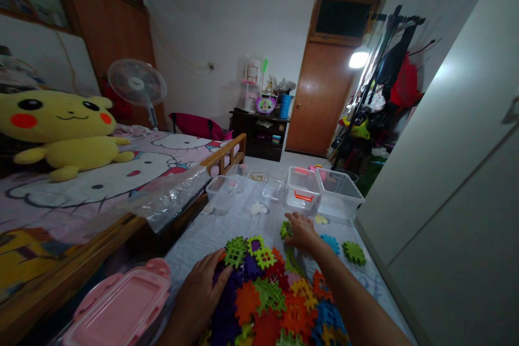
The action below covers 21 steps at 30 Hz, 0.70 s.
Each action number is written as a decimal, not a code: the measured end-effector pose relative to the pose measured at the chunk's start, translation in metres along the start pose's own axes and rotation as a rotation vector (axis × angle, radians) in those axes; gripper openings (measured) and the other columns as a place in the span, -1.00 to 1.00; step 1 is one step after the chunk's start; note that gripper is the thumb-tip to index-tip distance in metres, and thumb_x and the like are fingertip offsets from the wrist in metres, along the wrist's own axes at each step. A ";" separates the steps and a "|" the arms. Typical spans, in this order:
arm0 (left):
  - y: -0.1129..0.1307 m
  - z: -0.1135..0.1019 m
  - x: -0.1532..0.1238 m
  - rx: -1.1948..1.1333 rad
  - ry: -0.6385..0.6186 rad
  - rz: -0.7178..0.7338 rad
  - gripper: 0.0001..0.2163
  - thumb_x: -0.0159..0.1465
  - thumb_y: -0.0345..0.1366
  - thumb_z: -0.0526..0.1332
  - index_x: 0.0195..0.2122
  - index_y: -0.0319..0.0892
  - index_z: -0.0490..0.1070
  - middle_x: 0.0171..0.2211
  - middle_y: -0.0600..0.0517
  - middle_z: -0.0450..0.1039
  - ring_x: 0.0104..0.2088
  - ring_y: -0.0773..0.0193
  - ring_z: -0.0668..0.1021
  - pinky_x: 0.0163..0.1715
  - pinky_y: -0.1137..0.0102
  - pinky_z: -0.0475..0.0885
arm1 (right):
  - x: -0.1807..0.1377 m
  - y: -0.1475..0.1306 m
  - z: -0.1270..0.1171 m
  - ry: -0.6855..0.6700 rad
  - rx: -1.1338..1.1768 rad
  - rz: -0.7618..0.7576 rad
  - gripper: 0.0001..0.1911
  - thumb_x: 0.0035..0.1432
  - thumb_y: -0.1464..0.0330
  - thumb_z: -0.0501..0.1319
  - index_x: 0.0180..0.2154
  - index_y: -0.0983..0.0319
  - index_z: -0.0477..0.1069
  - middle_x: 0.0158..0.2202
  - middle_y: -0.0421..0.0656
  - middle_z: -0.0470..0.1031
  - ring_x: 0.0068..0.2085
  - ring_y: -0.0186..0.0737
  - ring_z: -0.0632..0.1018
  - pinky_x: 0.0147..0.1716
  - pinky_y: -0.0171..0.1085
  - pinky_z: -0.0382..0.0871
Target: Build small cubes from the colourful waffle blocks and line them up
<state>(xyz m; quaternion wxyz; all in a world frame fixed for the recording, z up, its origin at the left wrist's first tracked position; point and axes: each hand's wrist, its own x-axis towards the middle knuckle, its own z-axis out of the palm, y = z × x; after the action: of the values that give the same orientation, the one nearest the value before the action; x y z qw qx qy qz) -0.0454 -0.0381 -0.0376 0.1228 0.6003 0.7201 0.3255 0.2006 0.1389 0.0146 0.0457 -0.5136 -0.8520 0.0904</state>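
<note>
A heap of toothed plastic building blocks (pixel 270 294) in green, orange, red, purple and blue lies on the cloth before me. My left hand (pixel 205 284) rests at the heap's left edge, fingers stretched out beside a dark green windowed block (pixel 235 251); it grips nothing that I can see. Beyond the heap, my right hand (pixel 303 233) has its fingers on a small green block (pixel 286 230), partly covered by them. To the right of that hand, a blue block (pixel 330 244) and a green block (pixel 354 253) lie apart on the cloth.
Clear plastic boxes (pixel 340 194) stand at the far end, one with orange clips (pixel 303 196). Another clear box (pixel 221 193) is at the far left. A pink lidded container (pixel 121 305) sits at lower left, near a wooden bed rail (pixel 109 248). A white cabinet (pixel 454 173) borders the right.
</note>
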 end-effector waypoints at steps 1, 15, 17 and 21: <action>0.000 0.000 0.000 -0.003 0.001 -0.003 -0.54 0.30 -0.02 0.00 0.10 -0.17 0.37 0.09 -0.09 0.45 0.13 0.09 0.45 0.18 0.11 0.31 | -0.004 0.001 -0.003 0.022 0.014 0.002 -0.29 -0.08 0.36 0.29 0.16 0.24 0.25 0.12 0.08 0.35 0.12 0.13 0.36 0.05 -0.01 0.18; 0.006 -0.004 -0.002 -0.064 -0.018 -0.037 -0.52 0.29 -0.03 -0.01 0.14 -0.16 0.33 0.12 -0.06 0.44 0.14 0.09 0.45 0.18 0.14 0.32 | -0.120 0.065 0.005 0.236 0.454 0.080 -0.61 0.10 0.27 0.05 -0.08 0.25 0.44 -0.19 -0.05 0.56 -0.28 -0.14 0.57 -0.26 -0.19 0.45; 0.009 -0.007 -0.002 -0.087 -0.022 -0.038 -0.53 0.30 -0.05 -0.03 0.15 -0.16 0.32 0.12 -0.07 0.44 0.14 0.10 0.45 0.17 0.13 0.32 | -0.128 0.069 0.009 0.255 0.488 0.125 -0.61 0.11 0.23 0.05 -0.11 0.25 0.46 -0.25 -0.06 0.58 -0.33 -0.14 0.57 -0.33 -0.20 0.44; 0.012 -0.012 -0.001 -0.136 0.000 -0.028 -0.56 0.31 -0.09 -0.03 0.13 -0.13 0.34 0.09 -0.06 0.46 0.10 0.13 0.48 0.15 0.15 0.35 | -0.134 0.073 0.013 0.347 0.531 0.199 -0.58 0.11 0.14 0.07 -0.15 0.24 0.51 -0.31 -0.07 0.62 -0.33 -0.09 0.59 -0.31 -0.20 0.45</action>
<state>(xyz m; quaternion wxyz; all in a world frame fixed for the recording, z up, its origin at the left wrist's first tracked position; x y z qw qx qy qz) -0.0425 -0.0420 -0.0215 0.1678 0.5806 0.7045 0.3721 0.3243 0.0522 -0.0104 0.3131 -0.5723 -0.7239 0.2245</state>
